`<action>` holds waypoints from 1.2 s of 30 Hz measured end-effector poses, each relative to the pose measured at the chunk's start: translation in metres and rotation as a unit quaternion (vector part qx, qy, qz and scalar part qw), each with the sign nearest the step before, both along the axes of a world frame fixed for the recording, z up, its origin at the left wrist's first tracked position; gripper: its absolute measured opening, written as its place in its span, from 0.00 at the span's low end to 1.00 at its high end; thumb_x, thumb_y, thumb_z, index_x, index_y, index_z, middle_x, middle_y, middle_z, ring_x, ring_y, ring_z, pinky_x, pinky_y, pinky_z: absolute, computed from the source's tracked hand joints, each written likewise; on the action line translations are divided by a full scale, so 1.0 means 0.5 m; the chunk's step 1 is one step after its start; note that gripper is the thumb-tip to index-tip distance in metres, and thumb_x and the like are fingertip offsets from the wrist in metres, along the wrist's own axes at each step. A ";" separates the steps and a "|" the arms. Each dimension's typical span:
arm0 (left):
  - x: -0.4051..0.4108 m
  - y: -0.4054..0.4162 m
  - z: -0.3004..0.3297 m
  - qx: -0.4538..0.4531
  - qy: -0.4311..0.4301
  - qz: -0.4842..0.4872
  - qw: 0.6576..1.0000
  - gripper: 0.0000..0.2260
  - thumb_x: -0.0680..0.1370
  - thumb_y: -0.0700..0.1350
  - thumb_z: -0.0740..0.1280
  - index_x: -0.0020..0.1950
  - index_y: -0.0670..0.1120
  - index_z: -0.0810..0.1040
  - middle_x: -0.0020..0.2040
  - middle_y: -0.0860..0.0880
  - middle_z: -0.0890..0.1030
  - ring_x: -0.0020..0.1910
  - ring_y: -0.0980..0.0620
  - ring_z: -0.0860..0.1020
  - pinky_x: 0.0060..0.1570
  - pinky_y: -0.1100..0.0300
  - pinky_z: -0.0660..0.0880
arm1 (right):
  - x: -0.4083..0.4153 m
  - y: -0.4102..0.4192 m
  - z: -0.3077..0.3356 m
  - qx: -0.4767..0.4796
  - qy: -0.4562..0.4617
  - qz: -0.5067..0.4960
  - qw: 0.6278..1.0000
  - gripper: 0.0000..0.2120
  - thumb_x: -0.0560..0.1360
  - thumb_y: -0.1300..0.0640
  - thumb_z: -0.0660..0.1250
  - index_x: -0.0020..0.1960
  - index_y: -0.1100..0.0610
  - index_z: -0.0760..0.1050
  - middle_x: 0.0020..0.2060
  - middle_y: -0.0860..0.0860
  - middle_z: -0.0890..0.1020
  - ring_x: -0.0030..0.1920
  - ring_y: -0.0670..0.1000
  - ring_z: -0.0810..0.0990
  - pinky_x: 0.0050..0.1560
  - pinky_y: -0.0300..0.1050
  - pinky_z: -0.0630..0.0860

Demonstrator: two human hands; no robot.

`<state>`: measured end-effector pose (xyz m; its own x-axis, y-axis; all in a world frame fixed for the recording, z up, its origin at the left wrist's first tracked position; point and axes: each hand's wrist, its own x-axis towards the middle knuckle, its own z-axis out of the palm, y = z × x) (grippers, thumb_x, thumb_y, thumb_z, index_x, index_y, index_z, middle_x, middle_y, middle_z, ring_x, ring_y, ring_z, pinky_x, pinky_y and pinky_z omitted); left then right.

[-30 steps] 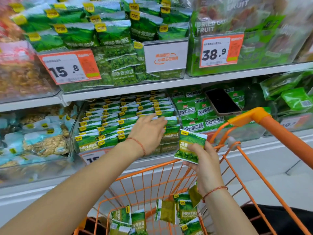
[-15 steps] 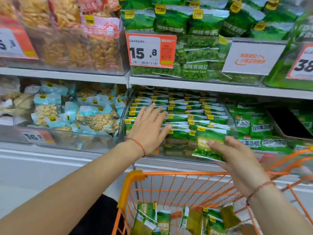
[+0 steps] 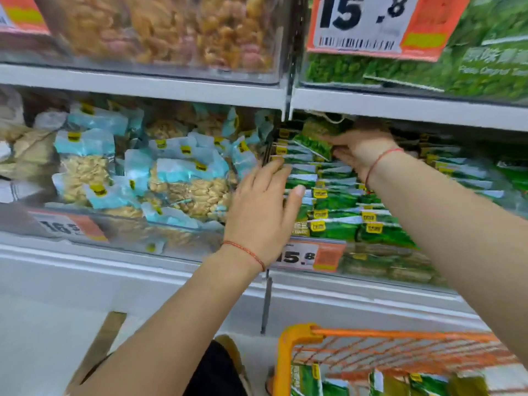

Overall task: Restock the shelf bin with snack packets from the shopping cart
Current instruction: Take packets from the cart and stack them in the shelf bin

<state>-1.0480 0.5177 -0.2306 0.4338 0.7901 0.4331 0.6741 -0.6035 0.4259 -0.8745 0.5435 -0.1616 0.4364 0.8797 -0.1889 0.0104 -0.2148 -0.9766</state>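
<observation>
White shelving fills most of the view, two tiers of it, each carrying clear plastic bins. On the lower tier, to the right of the upright divider, sits the shelf bin of green snack packets, stacked on edge in overlapping rows, each with a small yellow label. An orange price tag reading 15.8 is fixed to the bin's front wall. Just beside it on the left, another bin holds pale blue peanut packets heaped loosely, with its own blurred orange tag in front. Above, one bin holds golden-brown snacks and the next green pea packs behind a large 15.8 tag.

At the bottom right is the orange wire shopping cart, with more green packets lying inside it (their print is too blurred to read).

The left hand reaches in from below, fingers spread and mostly straight, resting against the left front rows of green packets; it grasps nothing. The right hand is deep at the back of the bin, just under the upper shelf, its fingers and thumb pinching one green snack packet, which sits tilted on top of the rear rows. Each wrist wears a thin red string bracelet.
</observation>
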 end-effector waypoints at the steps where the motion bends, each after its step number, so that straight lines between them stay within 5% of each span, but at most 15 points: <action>1: 0.000 0.000 -0.001 0.000 -0.004 -0.002 1.000 0.28 0.79 0.59 0.46 0.70 0.44 0.70 0.71 0.46 0.69 0.71 0.45 0.65 0.69 0.47 0.64 | 0.004 0.013 -0.006 0.004 -0.006 -0.012 1.000 0.09 0.77 0.67 0.62 0.42 0.55 0.67 0.60 0.59 0.73 0.55 0.51 0.72 0.44 0.33 0.75; 2: 0.000 0.001 -0.002 0.001 -0.007 -0.005 1.000 0.27 0.80 0.58 0.47 0.69 0.44 0.71 0.70 0.46 0.70 0.71 0.44 0.65 0.69 0.46 0.64 | 0.005 0.024 -0.010 0.006 -0.017 -0.027 0.999 0.05 0.77 0.67 0.61 0.49 0.58 0.70 0.65 0.60 0.70 0.58 0.53 0.73 0.43 0.33 0.75; 4: 0.001 0.002 -0.005 0.012 -0.017 -0.008 1.000 0.25 0.80 0.56 0.48 0.68 0.42 0.73 0.68 0.45 0.72 0.69 0.43 0.67 0.68 0.45 0.65 | 0.003 0.039 -0.022 0.002 -0.085 -0.033 0.996 0.16 0.77 0.66 0.63 0.64 0.66 0.69 0.68 0.61 0.70 0.65 0.58 0.73 0.54 0.40 0.75; 7: 0.004 0.003 -0.012 0.024 -0.030 -0.002 0.999 0.24 0.81 0.54 0.50 0.66 0.42 0.74 0.66 0.45 0.74 0.67 0.42 0.69 0.68 0.46 0.65 | -0.010 0.063 -0.036 -0.003 -0.193 0.002 0.981 0.20 0.77 0.61 0.65 0.67 0.66 0.68 0.67 0.60 0.72 0.66 0.59 0.72 0.65 0.46 0.70; 12: 0.008 0.006 -0.020 0.045 -0.032 0.008 0.998 0.21 0.81 0.52 0.53 0.64 0.42 0.75 0.62 0.46 0.76 0.65 0.43 0.72 0.69 0.49 0.65 | -0.007 0.092 -0.041 -0.031 -0.448 0.018 0.893 0.23 0.77 0.45 0.65 0.65 0.57 0.72 0.63 0.54 0.76 0.62 0.55 0.73 0.52 0.41 0.66; 17: 0.009 0.006 -0.021 0.065 -0.022 0.011 0.998 0.19 0.81 0.50 0.54 0.63 0.42 0.76 0.61 0.46 0.77 0.64 0.42 0.72 0.68 0.48 0.66 | -0.010 0.108 -0.041 -0.064 -0.484 0.065 0.870 0.23 0.76 0.46 0.66 0.65 0.59 0.71 0.63 0.55 0.76 0.62 0.55 0.73 0.50 0.39 0.65; 22: 0.005 0.006 -0.020 0.059 -0.024 0.002 0.998 0.19 0.80 0.50 0.54 0.63 0.42 0.75 0.62 0.46 0.76 0.64 0.42 0.71 0.66 0.45 0.67 | -0.024 0.081 -0.033 -0.059 -0.502 0.050 0.862 0.26 0.77 0.45 0.64 0.69 0.57 0.67 0.67 0.55 0.72 0.66 0.56 0.70 0.64 0.45 0.68; 25: -0.002 -0.001 -0.013 0.051 -0.015 0.008 0.999 0.21 0.80 0.52 0.54 0.67 0.42 0.72 0.66 0.45 0.73 0.70 0.41 0.66 0.70 0.43 0.62 | -0.020 0.010 -0.002 -0.039 -0.536 0.026 0.843 0.15 0.78 0.49 0.64 0.60 0.57 0.75 0.58 0.56 0.79 0.58 0.56 0.76 0.49 0.43 0.70; 29: -0.014 -0.041 0.017 0.025 -0.007 0.017 1.000 0.26 0.79 0.56 0.50 0.71 0.44 0.68 0.71 0.45 0.68 0.75 0.42 0.56 0.73 0.43 0.55 | 0.002 -0.144 0.019 0.012 -0.501 0.048 0.864 0.10 0.77 0.55 0.65 0.54 0.56 0.81 0.46 0.52 0.82 0.53 0.52 0.80 0.54 0.42 0.73; 32: -0.023 -0.106 0.042 0.036 -0.020 -0.021 0.999 0.23 0.78 0.55 0.51 0.68 0.45 0.72 0.69 0.46 0.71 0.74 0.43 0.59 0.73 0.46 0.53 | 0.004 -0.277 0.030 0.018 -0.562 0.104 0.820 0.08 0.77 0.54 0.64 0.48 0.53 0.82 0.36 0.47 0.79 0.45 0.51 0.80 0.42 0.40 0.68; 36: -0.020 -0.211 0.092 0.018 -0.027 -0.120 0.992 0.18 0.77 0.52 0.55 0.58 0.46 0.79 0.56 0.48 0.80 0.64 0.44 0.71 0.65 0.52 0.63 | 0.010 -0.431 0.025 -0.041 -0.648 0.231 0.725 0.08 0.77 0.50 0.62 0.49 0.49 0.80 0.44 0.50 0.84 0.47 0.55 0.81 0.45 0.46 0.74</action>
<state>-1.0581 0.4121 -0.1847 0.5828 0.6503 0.4873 0.4855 -0.7596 0.4328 -0.8697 0.3281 -0.1493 -0.0430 0.9975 0.0560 0.9966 0.0467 -0.0678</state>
